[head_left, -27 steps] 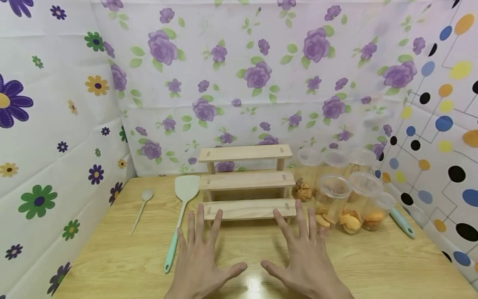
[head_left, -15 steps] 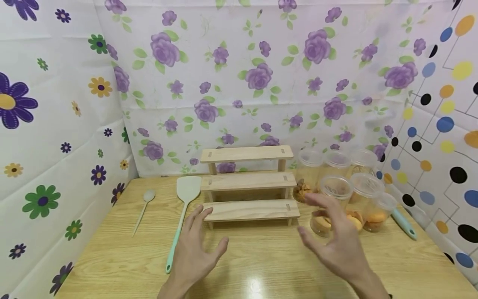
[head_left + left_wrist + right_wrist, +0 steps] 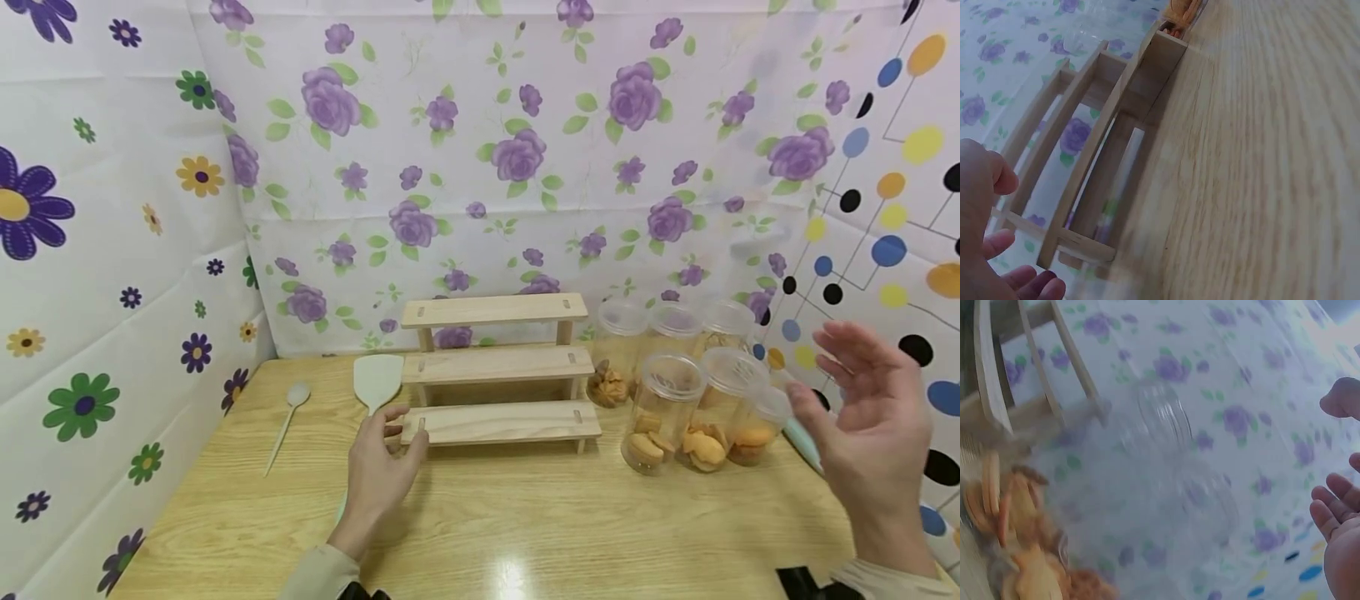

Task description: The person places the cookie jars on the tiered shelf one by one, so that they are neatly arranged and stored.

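My left hand point(image 3: 382, 467) is at the left end of a three-tier wooden step shelf point(image 3: 495, 425), its fingers loosely bent beside the lowest board. In the left wrist view, the fingers point(image 3: 1013, 284) appear close to the board's end, with a gap to the thumb; firm contact cannot be made out. Raised at the far right is my right hand point(image 3: 873, 425), holding nothing, fingers relaxed and thumb apart. Nearest to it are several clear lidded jars point(image 3: 731, 408) with orange-brown pieces at the bottom, blurred in the right wrist view.
A spatula point(image 3: 377, 379) with a pale blade lies left of the shelf, its handle partly behind my left hand. Farther left lies a small spoon point(image 3: 292, 408). A teal handle point(image 3: 802, 450) shows right of the jars. Patterned cloths point(image 3: 450, 125) stand around the wooden table point(image 3: 562, 517).
Both hands were spread flat before the shelf. The left has moved in to the lowest board's left end, fingers bending; the right has swung up and far to the right, past the jars.
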A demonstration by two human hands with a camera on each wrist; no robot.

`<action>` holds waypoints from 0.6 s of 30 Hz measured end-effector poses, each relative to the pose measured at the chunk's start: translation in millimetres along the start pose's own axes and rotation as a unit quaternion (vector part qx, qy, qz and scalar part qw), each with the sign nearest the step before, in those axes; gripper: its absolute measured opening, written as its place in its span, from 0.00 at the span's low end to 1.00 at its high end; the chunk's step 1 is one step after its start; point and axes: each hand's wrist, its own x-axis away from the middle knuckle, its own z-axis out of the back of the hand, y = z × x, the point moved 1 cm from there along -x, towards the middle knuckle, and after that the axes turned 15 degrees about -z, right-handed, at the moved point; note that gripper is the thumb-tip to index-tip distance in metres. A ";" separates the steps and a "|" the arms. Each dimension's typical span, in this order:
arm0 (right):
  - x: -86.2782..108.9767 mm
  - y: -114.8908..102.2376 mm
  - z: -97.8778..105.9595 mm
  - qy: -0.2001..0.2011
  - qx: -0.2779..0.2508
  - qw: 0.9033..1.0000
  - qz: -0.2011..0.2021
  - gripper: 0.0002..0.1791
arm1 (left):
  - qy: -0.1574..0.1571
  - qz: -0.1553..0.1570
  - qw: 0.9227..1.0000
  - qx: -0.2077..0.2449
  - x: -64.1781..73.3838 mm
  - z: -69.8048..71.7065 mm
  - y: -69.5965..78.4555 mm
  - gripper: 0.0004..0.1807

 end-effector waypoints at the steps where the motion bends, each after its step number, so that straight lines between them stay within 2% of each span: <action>1: -1.2 4.9 9.1 0.008 0.026 1.000 -0.009 0.43 | -0.001 0.011 1.000 0.006 -0.8 -1.6 -2.4 0.27; 2: -2.2 10.3 17.1 0.016 0.048 0.999 -0.019 0.43 | -0.002 0.021 1.000 0.011 -1.6 -3.1 -4.7 0.27; 7: 0.3 40.9 44.9 0.025 0.075 0.992 -0.101 0.45 | -0.009 0.051 0.998 0.034 -2.2 -8.9 -15.6 0.25; 11: 11.3 68.7 58.7 0.020 0.029 0.985 -0.166 0.47 | -0.016 0.067 0.996 0.053 -0.7 -11.8 -24.1 0.22; 14: 17.3 86.9 65.4 0.002 -0.012 0.982 -0.188 0.48 | -0.016 0.077 0.994 0.074 0.1 -12.3 -29.8 0.20; 18: 17.9 102.8 70.1 -0.033 -0.009 0.980 -0.195 0.48 | -0.009 0.075 0.992 0.098 0.1 -12.2 -36.3 0.18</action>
